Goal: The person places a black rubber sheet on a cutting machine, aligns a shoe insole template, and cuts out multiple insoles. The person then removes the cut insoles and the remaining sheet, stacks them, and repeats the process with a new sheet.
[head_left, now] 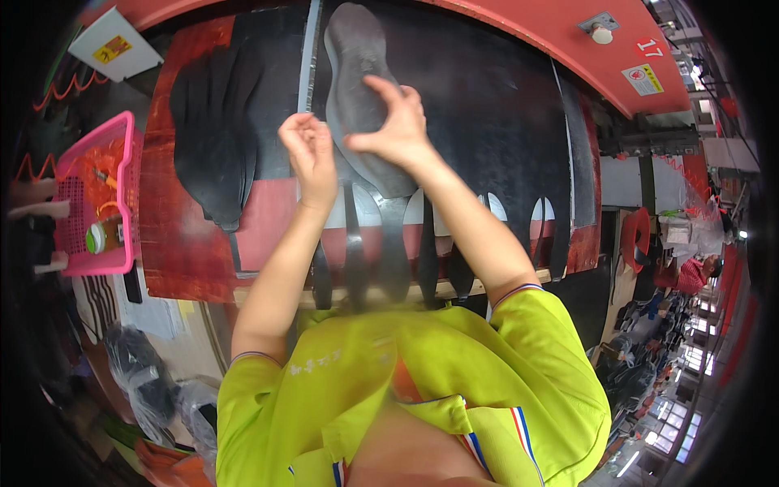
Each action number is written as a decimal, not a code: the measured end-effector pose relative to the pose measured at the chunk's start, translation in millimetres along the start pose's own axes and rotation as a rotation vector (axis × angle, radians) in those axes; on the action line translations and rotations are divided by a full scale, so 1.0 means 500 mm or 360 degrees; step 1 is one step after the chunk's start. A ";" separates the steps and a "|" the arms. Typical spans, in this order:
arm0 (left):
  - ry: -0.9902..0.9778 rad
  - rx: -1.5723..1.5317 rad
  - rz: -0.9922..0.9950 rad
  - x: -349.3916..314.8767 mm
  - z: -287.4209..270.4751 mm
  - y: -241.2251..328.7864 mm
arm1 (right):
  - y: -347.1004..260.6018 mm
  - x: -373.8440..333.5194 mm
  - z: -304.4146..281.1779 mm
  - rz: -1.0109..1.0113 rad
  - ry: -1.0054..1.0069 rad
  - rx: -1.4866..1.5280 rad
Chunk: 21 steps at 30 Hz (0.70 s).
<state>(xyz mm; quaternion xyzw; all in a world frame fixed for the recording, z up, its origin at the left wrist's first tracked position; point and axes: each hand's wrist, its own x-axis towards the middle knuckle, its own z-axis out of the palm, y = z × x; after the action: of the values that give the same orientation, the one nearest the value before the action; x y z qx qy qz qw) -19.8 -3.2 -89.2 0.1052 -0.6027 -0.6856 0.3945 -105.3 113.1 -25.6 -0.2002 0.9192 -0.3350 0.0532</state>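
Lime-yellow shirt (422, 349) fills the foreground, bare forearms (280, 276) reaching forward; the right hand (402, 126) arches over the grey sole-shaped piece (361, 109), thumb and fingers apart; the left hand (312, 158) curls beside it, its grip impossible to tell. Black work surface (487, 114) beneath; pink basket (127, 203) left; red machine frame (519, 32) beyond.

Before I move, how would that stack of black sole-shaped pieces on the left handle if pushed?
The stack of black sole-shaped pieces would probably slide apart, since its edges sit unevenly fanned. Individual pieces may flex, as they look thin. Rolling seems unlikely: they lie flat.
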 end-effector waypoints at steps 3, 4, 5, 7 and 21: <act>-0.0363 0.0243 -0.0037 -0.017 -0.002 0.057 | 0.033 -0.007 -0.063 0.0125 -0.0320 0.1491; -0.0538 0.0567 0.0038 -0.016 0.009 0.078 | 0.042 -0.013 -0.077 0.0151 -0.0374 0.1653; -0.0766 0.0868 0.0058 -0.020 0.018 0.100 | 0.050 -0.016 -0.090 0.0172 -0.0427 0.1817; -0.1131 0.0916 -0.0093 -0.016 0.050 0.130 | 0.058 -0.020 -0.096 0.0101 -0.0433 0.1914; -0.1175 0.1226 -0.0671 -0.040 -0.070 0.137 | 0.099 -0.012 -0.122 0.0116 -0.0503 0.2382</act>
<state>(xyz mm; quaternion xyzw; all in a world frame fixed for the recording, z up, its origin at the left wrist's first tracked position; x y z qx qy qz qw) 43.5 -13.4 -42.2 0.1129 -0.8728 -0.4717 -0.0541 -130.7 186.3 -10.3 -0.1258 0.4348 -0.8336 0.3166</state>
